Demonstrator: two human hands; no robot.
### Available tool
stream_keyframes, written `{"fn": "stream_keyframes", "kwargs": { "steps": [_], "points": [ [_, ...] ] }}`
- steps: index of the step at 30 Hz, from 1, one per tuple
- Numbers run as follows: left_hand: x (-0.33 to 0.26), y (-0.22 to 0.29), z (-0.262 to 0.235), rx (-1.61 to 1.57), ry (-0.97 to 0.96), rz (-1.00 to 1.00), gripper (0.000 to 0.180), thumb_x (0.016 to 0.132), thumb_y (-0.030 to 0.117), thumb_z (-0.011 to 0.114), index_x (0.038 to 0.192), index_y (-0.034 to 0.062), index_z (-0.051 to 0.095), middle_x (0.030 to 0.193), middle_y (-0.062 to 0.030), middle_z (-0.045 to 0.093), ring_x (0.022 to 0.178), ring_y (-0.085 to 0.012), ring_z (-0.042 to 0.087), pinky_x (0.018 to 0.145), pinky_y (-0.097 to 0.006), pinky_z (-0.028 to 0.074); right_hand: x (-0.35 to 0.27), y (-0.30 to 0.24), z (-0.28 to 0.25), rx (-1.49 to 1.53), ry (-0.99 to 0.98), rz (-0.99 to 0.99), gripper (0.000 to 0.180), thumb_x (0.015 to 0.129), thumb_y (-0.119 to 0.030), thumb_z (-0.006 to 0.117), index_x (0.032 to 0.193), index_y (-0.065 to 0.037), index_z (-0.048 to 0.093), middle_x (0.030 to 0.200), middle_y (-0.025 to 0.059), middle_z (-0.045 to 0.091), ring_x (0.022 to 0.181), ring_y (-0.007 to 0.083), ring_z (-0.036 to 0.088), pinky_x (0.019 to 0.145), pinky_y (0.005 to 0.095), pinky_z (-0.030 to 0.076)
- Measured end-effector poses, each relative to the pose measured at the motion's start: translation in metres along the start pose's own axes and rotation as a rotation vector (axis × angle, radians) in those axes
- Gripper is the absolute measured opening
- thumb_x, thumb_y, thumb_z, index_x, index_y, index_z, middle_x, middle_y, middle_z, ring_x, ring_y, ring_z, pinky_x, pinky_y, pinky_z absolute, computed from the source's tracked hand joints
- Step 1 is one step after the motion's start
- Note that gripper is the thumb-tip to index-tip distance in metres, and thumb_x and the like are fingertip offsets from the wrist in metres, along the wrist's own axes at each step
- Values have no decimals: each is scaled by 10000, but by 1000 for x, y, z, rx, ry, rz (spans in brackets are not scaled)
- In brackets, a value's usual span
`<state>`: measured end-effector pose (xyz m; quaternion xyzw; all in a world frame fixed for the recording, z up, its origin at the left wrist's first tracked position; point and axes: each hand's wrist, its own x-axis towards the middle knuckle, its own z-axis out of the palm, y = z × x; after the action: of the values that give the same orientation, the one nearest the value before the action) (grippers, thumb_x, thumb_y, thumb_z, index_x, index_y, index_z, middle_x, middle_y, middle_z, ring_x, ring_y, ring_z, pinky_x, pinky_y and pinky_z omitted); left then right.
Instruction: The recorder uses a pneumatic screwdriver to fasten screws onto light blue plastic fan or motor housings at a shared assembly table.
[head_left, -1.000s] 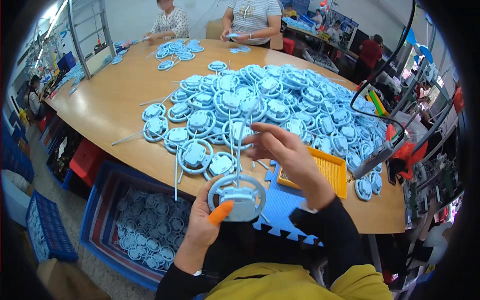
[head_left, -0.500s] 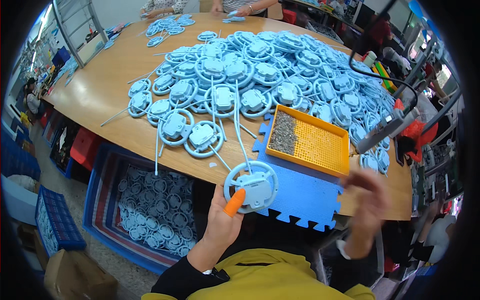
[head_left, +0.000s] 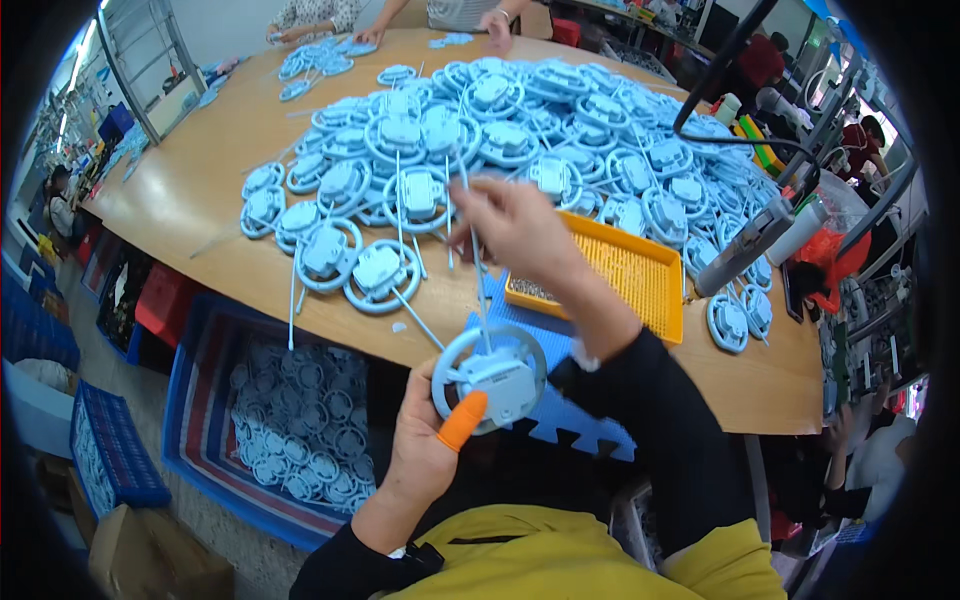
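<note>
Left hand (head_left: pixel 421 452) holds blue wheel (head_left: pixel 502 384); right hand (head_left: pixel 520 228) blurred, grip on rod (head_left: pixel 479 282) unclear.

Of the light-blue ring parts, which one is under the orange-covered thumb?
The ring part held up by the left hand; the piled parts beyond lie on the table.

The wheel-shaped piece (head_left: pixel 508 388) in your left hand (head_left: pixel 415 455) is pale blue, like the heaped pieces (head_left: pixel 550 176) on the wood-brown table (head_left: pixel 190 180). Your thumb cover (head_left: pixel 462 421) is vivid orange, your top (head_left: pixel 540 555) mustard yellow, your sleeves (head_left: pixel 655 400) black. The tray (head_left: pixel 635 280) is golden yellow with a dotted grid, the mat (head_left: pixel 560 408) stronger blue, the bin lining (head_left: pixel 208 410) striped blue, red and white.
</note>
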<state>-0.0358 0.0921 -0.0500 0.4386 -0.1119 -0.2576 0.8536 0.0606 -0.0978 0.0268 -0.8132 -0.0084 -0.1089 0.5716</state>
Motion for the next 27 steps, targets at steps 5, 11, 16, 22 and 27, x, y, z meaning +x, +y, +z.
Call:
{"fn": "stream_keyframes", "kwargs": {
  "steps": [5,11,16,22,27],
  "points": [
    [-5,-4,-13,-174,138,-77,405,927,88,571,1295,63,403,1230,-103,541,1126,-219,559,974,-396,461,-38,-40,-34,-275,285,-440,517,844,-261,688,1214,70,543,964,181,680,832,192,669,686,291,523],
    [17,-17,-3,-454,126,-220,481,972,143,495,1406,77,300,1288,-129,494,1182,-247,524,998,-411,441,-245,6,-149,-517,1027,-353,530,955,-308,531,1314,71,441,1137,171,599,990,235,596,895,336,450],
    [0,11,-9,-111,-134,-717,614,981,128,465,1495,86,133,1249,-169,490,1066,-296,596,893,-396,517,-212,30,-175,-511,804,-261,814,872,-376,651,1456,-15,214,1374,150,431,1215,241,468,994,370,375],
    [1,34,-28,830,-122,-273,390,806,-9,648,1192,21,594,851,-63,582,704,-153,589,622,-257,462,-180,72,-197,-98,638,-126,617,915,-294,618,1412,-27,370,1297,152,531,1172,233,533,987,368,416],
    [35,16,-2,1470,-392,439,673,731,250,771,1312,49,497,1216,-182,521,1117,-361,499,957,-437,391,-139,59,-180,-15,500,-159,470,938,-156,578,1359,-7,432,1178,112,611,1051,156,579,907,286,448]
  ]
}}
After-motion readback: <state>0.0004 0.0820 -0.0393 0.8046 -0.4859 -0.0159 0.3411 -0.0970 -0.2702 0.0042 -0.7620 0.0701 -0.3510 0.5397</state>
